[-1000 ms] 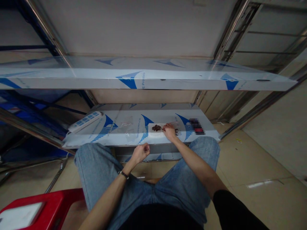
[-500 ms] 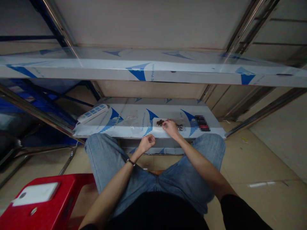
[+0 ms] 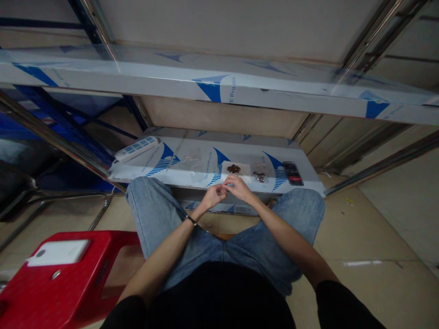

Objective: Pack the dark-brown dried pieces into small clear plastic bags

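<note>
My left hand point(image 3: 214, 196) is curled with its fingertips pinched, just off the front edge of the film-covered shelf point(image 3: 185, 176). Touching it at the fingertips is my right hand point(image 3: 237, 187), also closed in a pinch. Whatever the fingers hold is too small to make out. Behind the hands, a small heap of brown beads or bead-like pieces point(image 3: 233, 169) lies on a white sheet point(image 3: 244, 171). Right of the sheet, a clear plastic bag point(image 3: 259, 175) contains dark, shiny small pieces.
A white power strip point(image 3: 139, 148) lies at the shelf's left end. Clear plastic scraps point(image 3: 192, 157) rest left of the sheet. An upper shelf point(image 3: 164, 84) crosses above. A red stool point(image 3: 51, 288) at lower left carries a white phone-like object point(image 3: 60, 252).
My right hand has come back from the brown heap toward me and met my left hand at the fingertips. The view has shifted slightly.
</note>
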Demonstrator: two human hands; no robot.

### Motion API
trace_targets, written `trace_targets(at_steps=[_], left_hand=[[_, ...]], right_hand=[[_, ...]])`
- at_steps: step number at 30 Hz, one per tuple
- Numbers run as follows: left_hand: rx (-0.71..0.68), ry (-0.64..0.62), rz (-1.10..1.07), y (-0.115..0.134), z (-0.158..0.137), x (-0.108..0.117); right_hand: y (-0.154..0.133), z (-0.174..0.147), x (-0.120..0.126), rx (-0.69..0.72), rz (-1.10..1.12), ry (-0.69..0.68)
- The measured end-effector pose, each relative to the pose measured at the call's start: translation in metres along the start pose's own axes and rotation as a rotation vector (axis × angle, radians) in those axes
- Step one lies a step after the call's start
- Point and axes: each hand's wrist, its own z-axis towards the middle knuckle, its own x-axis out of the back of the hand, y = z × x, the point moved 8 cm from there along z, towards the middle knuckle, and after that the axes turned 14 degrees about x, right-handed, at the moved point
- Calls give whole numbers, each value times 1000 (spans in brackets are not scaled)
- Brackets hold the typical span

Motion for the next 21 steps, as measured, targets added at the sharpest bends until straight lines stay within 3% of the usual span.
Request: trace_targets(at_steps=[8,14,21], left_hand=[[66,-82,-83,-16,3,-7],[96,-98,-76,-17,0,-9],[102,-112,-53,-20,-5,-11]], right_hand=[[85,-24,24,-334,-447,-64],[98,-28,18,-357,-516,-160],[107,-21,21,-326,-564,-133]])
